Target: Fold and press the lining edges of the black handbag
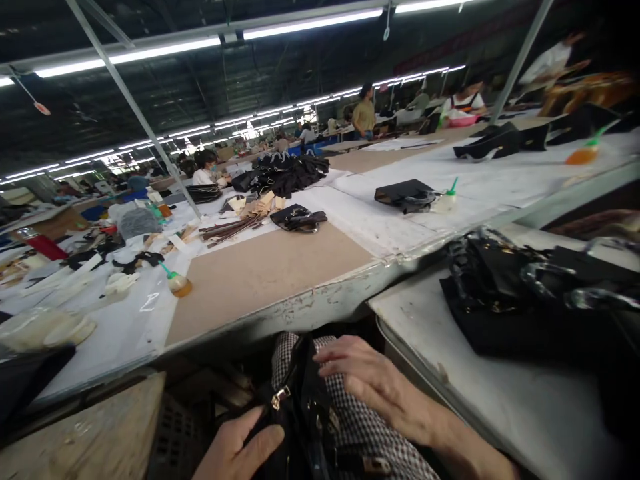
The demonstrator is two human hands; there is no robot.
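Note:
A black handbag (307, 393) with gold-coloured fittings rests on my lap, over black-and-white checked cloth (360, 427). Near its upper left edge a gold zipper pull (280, 397) shows. My left hand (243, 443) grips the bag's left side just below that pull, thumb on top; its other fingers are mostly hidden. From the right, my right hand (367, 377) reaches over the bag with its fingers stretched out and slightly blurred. Its fingertips are at the bag's right upper edge, and whether they touch it I cannot tell.
Ahead runs a long worktable (260, 273) bearing black bags (297, 218), (407, 193), glue bottles (179, 283) and scraps. More black bags (530, 293) lie on a side table at right. A wooden board (90, 427) stands at lower left. Several people work farther back.

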